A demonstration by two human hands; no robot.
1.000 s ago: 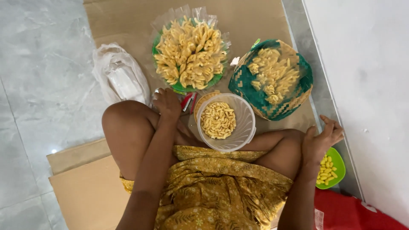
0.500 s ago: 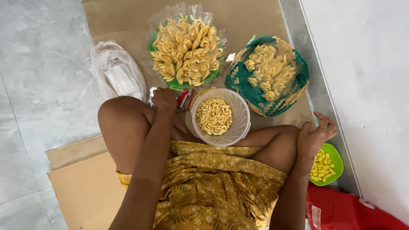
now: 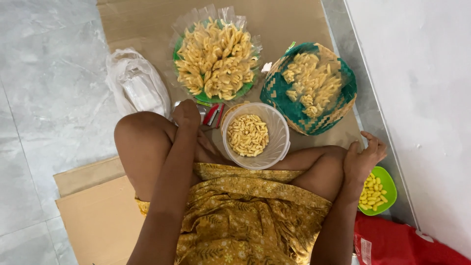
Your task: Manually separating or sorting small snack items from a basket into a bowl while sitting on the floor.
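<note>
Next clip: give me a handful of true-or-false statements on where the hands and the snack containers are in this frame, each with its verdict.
1. The left hand is down by the red items in front of the clear plastic bowl. True.
2. The right hand holds the woven green basket. False: it is open by the right knee, above the small green bowl.
3. The clear plastic bowl is empty. False: it holds small yellow pieces.
4. A white plastic bag lies left of the green plate heaped with snacks. True.
5. The person sits on cardboard. True.
</note>
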